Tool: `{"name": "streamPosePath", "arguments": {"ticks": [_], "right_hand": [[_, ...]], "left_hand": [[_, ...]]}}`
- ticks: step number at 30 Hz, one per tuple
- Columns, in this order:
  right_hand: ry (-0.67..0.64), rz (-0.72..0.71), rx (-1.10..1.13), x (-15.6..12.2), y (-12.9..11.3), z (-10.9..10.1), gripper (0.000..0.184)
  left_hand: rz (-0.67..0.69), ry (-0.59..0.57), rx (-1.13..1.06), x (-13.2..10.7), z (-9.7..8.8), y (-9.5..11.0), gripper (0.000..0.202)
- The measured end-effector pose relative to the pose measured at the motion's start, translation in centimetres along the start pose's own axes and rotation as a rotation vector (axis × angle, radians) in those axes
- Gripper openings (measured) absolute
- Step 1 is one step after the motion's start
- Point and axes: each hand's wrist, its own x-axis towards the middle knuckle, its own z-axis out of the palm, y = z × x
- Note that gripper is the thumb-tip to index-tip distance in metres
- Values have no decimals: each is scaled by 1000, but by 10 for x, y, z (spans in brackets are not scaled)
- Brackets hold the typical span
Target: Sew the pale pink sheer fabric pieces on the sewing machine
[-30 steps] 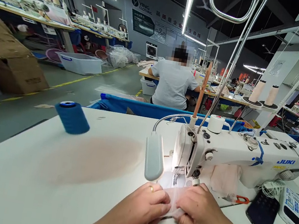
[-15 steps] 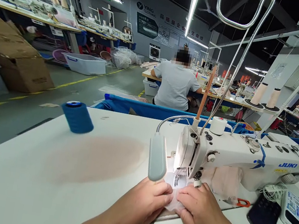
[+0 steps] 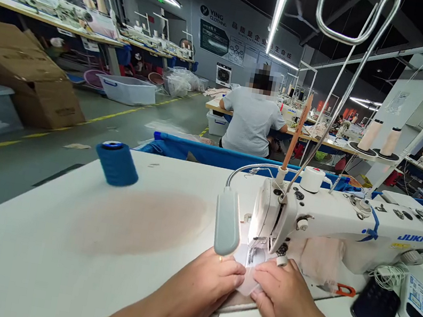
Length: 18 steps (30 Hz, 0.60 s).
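Observation:
A piece of thin, pale fabric lies under the needle area of a white sewing machine. My left hand grips the fabric's left side, its fingers bent together. From the right, my right hand holds the other side, with thumb and fingers closed around the edge. Both sets of fingertips sit just in front of the lit presser foot. A grey-green lamp head hangs above my left fingers. Part of the fabric is hidden under my hands.
A blue thread cone stands at the table's back left. Right of the machine's needle end lie folded pale fabric, orange-handled snips, a black phone and a white device. Ahead, a person sits at another table.
The view has turned slightly left, so everything sits a little further right. The fabric between my hands looks flatter, while both hands keep nearly the same place by the presser foot.

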Motion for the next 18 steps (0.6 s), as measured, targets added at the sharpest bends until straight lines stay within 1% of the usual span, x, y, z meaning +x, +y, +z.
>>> {"name": "streamPosePath", "arguments": {"ticks": [3, 6, 8, 14, 18], "right_hand": [[4, 20, 14, 2, 1, 1, 7], [-7, 46, 33, 3, 3, 2, 3], [-23, 67, 42, 4, 3, 2, 5], [-45, 137, 46, 8, 2, -1, 17], [-48, 154, 53, 9, 2, -1, 22]], "left_hand": [[-13, 21, 17, -4, 9, -8, 34], [-27, 26, 36, -3, 11, -11, 38], [-24, 43, 53, 1, 8, -11, 42], [-38, 18, 104, 17, -8, -4, 45], [-49, 35, 94, 21, -12, -3, 47]]}}
